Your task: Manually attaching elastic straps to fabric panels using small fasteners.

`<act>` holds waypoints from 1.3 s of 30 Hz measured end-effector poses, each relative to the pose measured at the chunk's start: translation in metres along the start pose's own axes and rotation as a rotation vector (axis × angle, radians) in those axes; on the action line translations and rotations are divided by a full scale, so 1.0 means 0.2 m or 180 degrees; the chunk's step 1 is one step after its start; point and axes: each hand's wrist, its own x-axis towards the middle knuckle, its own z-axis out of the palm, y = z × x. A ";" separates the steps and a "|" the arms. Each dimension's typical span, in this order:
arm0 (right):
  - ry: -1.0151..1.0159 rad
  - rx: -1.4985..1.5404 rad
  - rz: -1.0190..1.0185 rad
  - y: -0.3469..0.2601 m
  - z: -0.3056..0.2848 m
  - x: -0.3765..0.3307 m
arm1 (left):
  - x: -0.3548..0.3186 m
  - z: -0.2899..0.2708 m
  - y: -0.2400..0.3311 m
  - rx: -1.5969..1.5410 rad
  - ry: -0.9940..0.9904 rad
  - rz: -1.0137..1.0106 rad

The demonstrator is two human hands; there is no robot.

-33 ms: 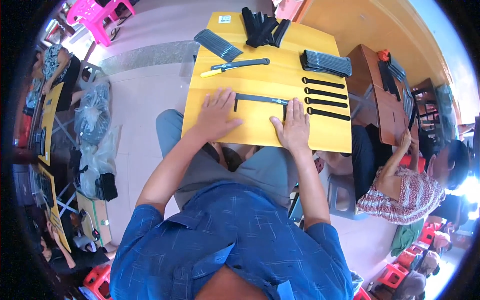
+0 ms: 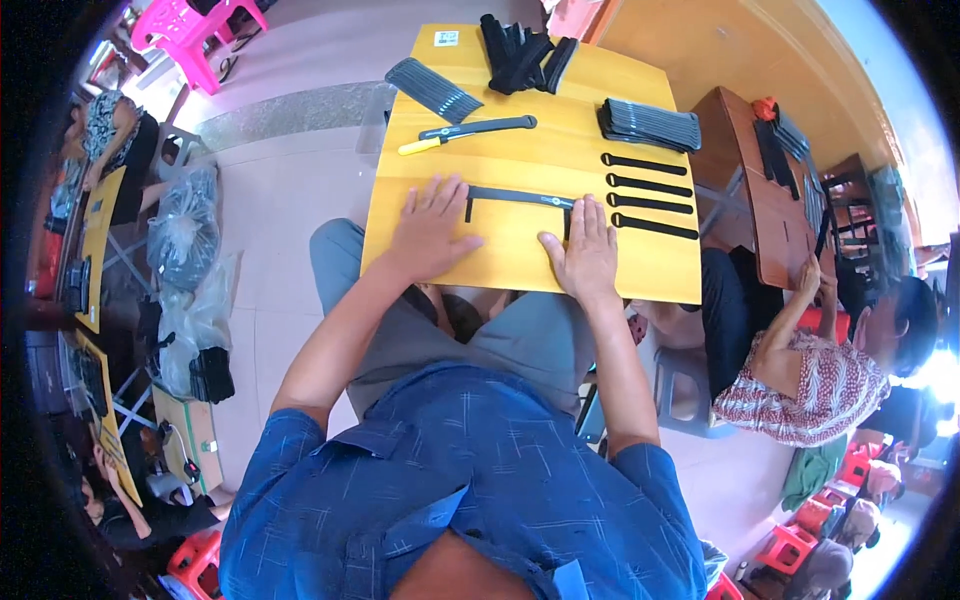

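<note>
My left hand (image 2: 432, 230) lies flat on the yellow tabletop (image 2: 510, 265), fingers apart, beside the left end of a slim grey strip (image 2: 520, 196) with a small printed mark. At its right end rests my right hand (image 2: 586, 250), also flat, with the thumb spread and nothing held. Short black marks or pieces show by both ends of the strip; the right one is partly hidden by my fingers. To the right lie several black straps (image 2: 650, 205) with looped ends, set out in a row. Beyond my left hand is a yellow-handled tool (image 2: 420, 146) against another grey strip (image 2: 480, 128).
A stack of grey strips (image 2: 650, 126) sits at the far right of the table, a fanned bundle (image 2: 435, 90) at the far left, and black straps (image 2: 518, 58) at the back. To the right, another person works at a brown table (image 2: 760, 190). Plastic bags (image 2: 185, 225) stand left.
</note>
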 end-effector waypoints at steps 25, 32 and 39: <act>0.0511 0.0783 -0.0823 0.10 -0.14 -0.37 | -0.23 0.05 0.45 -0.1611 0.0908 0.0844; 0.0809 0.0873 -0.1316 0.02 -0.14 -0.38 | -0.23 0.07 0.47 -0.1512 0.0873 0.1066; 0.0719 0.1287 -0.1447 -0.16 -0.23 -0.29 | -0.22 0.03 0.44 -0.1560 0.0817 0.0697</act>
